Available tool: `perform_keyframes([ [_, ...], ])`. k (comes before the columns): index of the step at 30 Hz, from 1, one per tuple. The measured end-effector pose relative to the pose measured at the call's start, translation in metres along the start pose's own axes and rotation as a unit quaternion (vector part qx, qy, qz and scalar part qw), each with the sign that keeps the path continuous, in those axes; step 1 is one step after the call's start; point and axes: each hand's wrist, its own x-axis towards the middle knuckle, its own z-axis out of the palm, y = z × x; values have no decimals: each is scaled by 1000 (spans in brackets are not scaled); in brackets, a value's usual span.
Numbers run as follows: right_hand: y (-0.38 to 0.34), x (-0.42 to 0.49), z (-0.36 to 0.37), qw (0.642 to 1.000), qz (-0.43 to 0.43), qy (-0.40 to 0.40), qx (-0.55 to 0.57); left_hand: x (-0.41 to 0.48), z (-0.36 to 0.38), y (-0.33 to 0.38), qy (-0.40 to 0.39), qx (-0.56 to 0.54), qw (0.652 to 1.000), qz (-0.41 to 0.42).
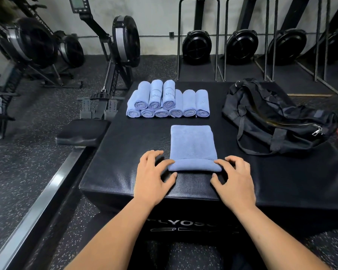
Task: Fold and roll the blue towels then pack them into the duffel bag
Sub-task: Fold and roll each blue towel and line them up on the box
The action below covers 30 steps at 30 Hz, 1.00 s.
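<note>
Rolled edge of blue towel (pixel 192 143) pinched by left hand (pixel 154 172), right hand (pixel 234 176); rolled towels (pixel 168 102), duffel bag (pixel 271 117) beyond.

Left hand (pixel 152 172): is showing bare in the lower centre of the frame, with all five fingers in view.
Right hand (pixel 234 180): is showing bare just right of centre, its five fingers likewise in view.
Nails (pixel 214 175): are looking short and plain where the thumbs are showing them.
Left forearm (pixel 113 234): is running uncovered from the wrist down to the bottom edge.
Right forearm (pixel 271 236): is running uncovered from the wrist towards the lower right corner.
Clothing: a dark patch (pixel 242 260) is sitting between the forearms at the bottom edge; whether it is a garment cannot be told.
</note>
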Motion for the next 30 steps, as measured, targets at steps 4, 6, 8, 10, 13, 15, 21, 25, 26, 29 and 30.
perform_keyframes([
  [4,3,2,2,1000,2,-3,-7,1,1,-2,-13,13,1000,-17],
  [6,5,3,2,1000,5,-14,-4,2,1,-3,-18,1,999,-29],
  [8,8,5,1,1000,6,-25,12,2,1,-4,-18,-23,999,-35],
  [10,10,6,0,999,13,-36,33,2,0,-5,-19,-52,998,-41],
  [13,11,8,-1,997,25,-50,61,1,-1,-7,-27,-88,994,-55],
  [15,10,9,-2,996,29,-52,70,1,-1,-8,-27,-97,993,-62],
  [21,3,6,-7,995,49,-46,70,5,0,-3,8,-103,990,-97],
  [25,0,4,-9,995,35,-27,86,4,-6,2,16,-100,992,-79],
  [26,-1,4,-10,995,28,-23,92,3,-7,3,16,-100,993,-66],
  [29,1,2,-9,996,10,-20,88,1,-5,3,21,-88,995,-32],
  [30,2,3,-8,996,6,-18,82,1,-5,3,21,-82,996,-29],
])
